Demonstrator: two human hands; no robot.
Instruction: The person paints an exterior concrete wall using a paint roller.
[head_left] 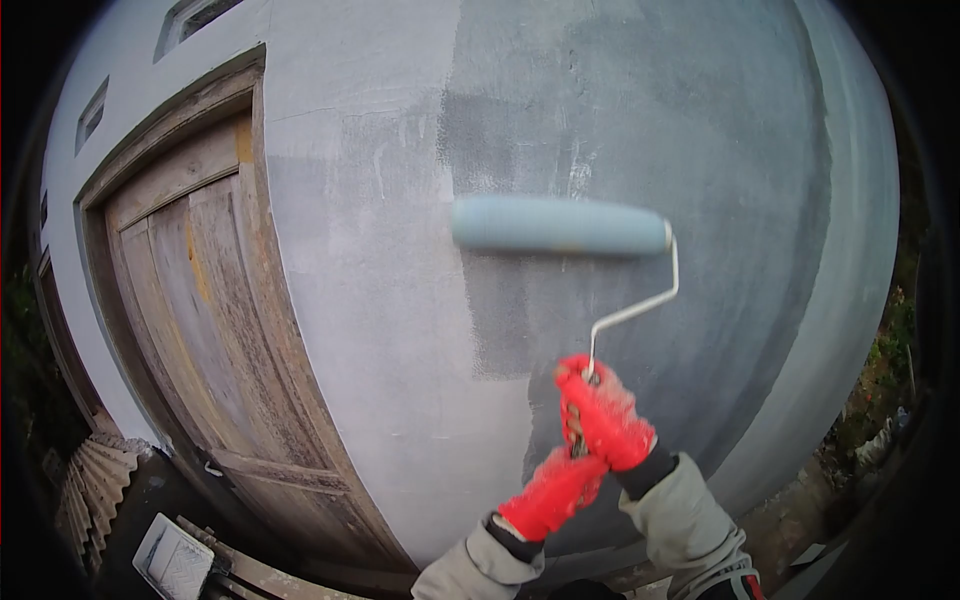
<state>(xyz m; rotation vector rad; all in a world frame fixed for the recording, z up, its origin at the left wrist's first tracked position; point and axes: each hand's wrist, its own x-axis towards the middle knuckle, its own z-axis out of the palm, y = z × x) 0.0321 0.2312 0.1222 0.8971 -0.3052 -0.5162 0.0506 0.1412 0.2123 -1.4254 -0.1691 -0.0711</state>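
Note:
A paint roller (560,226) with a pale blue sleeve and a bent white wire frame is against the wall (380,300), its sleeve slightly blurred. My right hand (612,420), in a red glove, is wrapped round the upper part of the handle, just below the wire. Lower down, my left hand (556,494), also red-gloved, grips the handle's end and touches the right hand. Darker grey paint covers the wall to the right, while the left part is paler. The roller's left end lies near the border between the two shades. Fingers hide most of the handle.
A weathered wooden door (200,270) in a frame stands to the left. At the lower left, a paint tray (172,558) with whitish residue sits by a wooden plank (270,580). Corrugated sheeting (95,485) lies beyond. Plants (885,355) grow past the wall's right edge.

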